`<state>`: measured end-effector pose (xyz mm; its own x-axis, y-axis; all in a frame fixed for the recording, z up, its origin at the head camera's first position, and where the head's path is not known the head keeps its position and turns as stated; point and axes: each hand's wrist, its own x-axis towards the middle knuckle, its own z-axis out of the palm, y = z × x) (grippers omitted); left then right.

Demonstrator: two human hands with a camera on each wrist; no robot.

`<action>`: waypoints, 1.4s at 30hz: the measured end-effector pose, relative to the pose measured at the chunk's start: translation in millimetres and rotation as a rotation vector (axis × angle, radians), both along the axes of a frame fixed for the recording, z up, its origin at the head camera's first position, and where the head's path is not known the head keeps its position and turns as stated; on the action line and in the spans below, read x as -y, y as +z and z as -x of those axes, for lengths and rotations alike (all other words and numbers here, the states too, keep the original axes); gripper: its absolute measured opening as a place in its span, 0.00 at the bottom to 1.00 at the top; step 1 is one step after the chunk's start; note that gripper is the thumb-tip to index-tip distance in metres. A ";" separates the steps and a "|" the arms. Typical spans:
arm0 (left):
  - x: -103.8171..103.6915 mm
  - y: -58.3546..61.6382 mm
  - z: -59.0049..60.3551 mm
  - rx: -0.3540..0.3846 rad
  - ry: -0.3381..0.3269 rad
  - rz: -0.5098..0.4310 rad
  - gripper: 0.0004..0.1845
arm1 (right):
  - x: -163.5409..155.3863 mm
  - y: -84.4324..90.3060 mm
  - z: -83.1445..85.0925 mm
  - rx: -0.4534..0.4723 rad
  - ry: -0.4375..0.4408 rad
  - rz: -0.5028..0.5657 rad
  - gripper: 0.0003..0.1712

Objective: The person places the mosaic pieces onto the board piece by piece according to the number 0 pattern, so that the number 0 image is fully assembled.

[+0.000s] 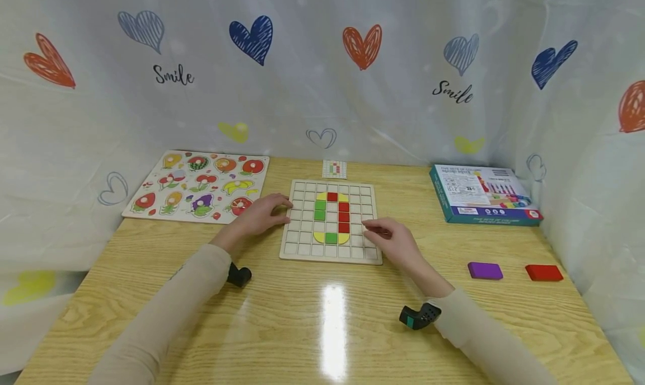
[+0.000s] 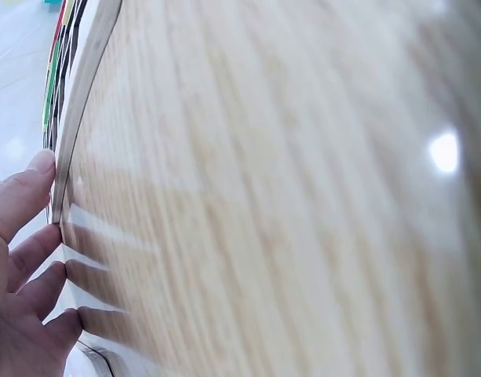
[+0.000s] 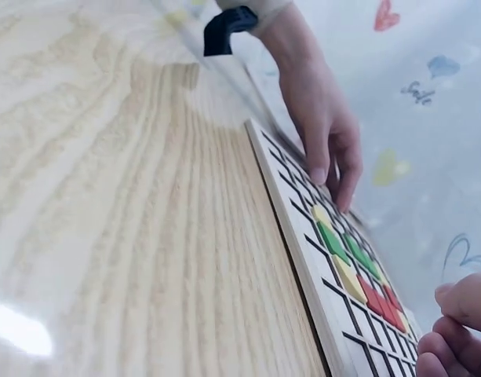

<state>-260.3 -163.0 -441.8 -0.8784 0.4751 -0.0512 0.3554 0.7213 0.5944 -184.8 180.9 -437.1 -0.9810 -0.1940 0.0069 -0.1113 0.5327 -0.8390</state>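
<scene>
A wooden grid board [image 1: 302, 245] lies in the middle of the table. Red, green and yellow pieces [image 1: 331, 217] form a ring on it. My left hand [image 1: 262, 214] rests at the board's left edge with straight fingers touching the rim [image 2: 83, 71]; the fingers [image 2: 20, 259] also show in the left wrist view. My right hand [image 1: 388, 234] lies on the board's right side, fingers loosely curled [image 3: 460, 330], and no piece shows in it. The right wrist view looks along the board [image 3: 318, 259] to the left hand [image 3: 322, 118].
A purple block [image 1: 485, 270] and a red block [image 1: 544, 272] lie at the right. A teal box [image 1: 481, 195] sits behind them. A fruit peg puzzle [image 1: 199, 186] lies at the back left, a small pattern card [image 1: 335, 169] behind the board. Heart-print sheeting surrounds the table.
</scene>
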 end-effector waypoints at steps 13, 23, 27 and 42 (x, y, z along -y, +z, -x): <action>0.2 4.3 0.1 -0.007 -0.001 -0.008 0.20 | -49.0 7.5 -22.1 0.005 -0.123 0.013 0.25; 0.2 3.9 -0.2 -0.005 0.000 -0.002 0.21 | -77.3 -0.7 -26.6 0.045 -0.121 -0.092 0.27; 0.4 3.1 -0.6 -0.007 -0.002 0.000 0.21 | -80.1 -5.5 -24.9 0.053 -0.101 -0.154 0.27; 0.4 -0.7 -1.4 -0.003 -0.003 -0.001 0.21 | -80.8 -14.2 -21.6 -0.029 0.006 -0.212 0.27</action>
